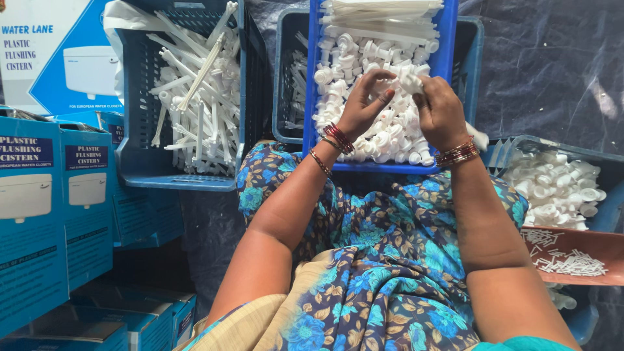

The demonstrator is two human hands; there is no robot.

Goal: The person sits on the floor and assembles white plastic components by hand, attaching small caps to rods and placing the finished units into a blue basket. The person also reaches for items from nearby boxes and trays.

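Nearest to us lies the lap, covered by a blue floral garment [390, 260], with both forearms reaching away over it. Each wrist carries red and gold bangles [338, 138].

The left hand [364, 107] is curled, with its fingertips pinching a small white plastic fitting [409, 81]. The right hand [441, 110] meets it from the other side, and its fingers are pressed onto the same fitting, so the part is held between both hands, just above the heap below.

Directly beneath the hands we see a bright blue tray [448, 39] filled with white plastic fittings [390, 136] of the same kind; its near edge rests at the lap. Beyond the hands, at the far end of this tray, lies a bundle of long white rods [383, 19]. The tray sits on a darker blue crate [471, 65].

To the right of the right hand and nearer than it, a further blue crate [513, 151] holds white caps [559, 185], and a brown tray [604, 247] beside it carries small white pins [572, 263].

To the left of the left hand, well apart, a dark blue crate [146, 169] holds long white stemmed parts [201, 97]. Farther left stand blue cardboard boxes [39, 214] in a stack. A dark plastic sheet [552, 65] covers the floor beyond the crates.
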